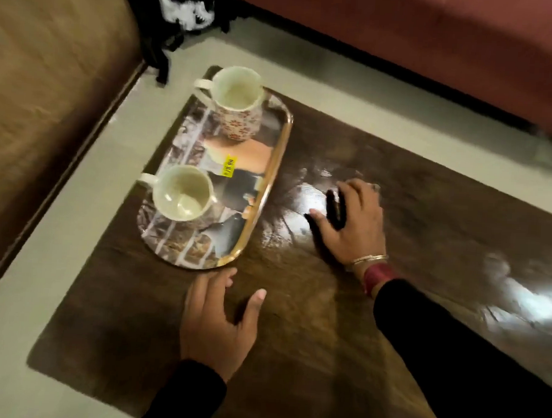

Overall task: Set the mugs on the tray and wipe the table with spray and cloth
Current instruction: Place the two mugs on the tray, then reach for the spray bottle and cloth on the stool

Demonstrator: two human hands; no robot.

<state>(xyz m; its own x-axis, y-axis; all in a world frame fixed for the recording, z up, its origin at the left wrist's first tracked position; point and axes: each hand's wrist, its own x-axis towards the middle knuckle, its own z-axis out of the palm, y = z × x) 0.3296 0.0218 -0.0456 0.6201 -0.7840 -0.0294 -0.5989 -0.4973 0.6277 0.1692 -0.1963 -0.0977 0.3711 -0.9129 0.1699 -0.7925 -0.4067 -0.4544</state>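
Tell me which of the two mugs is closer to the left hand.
The mug at the near end of the tray, just beyond the left hand. The other mug, with a red flower pattern, stands at the tray's far end.

**Black sleeves, bangles at one wrist**

Both arms wear long black sleeves. The left sleeve ends at the wrist behind the left grip. The right sleeve stops short of the right grip. There, thin gold bangles sit beside a broad red band.
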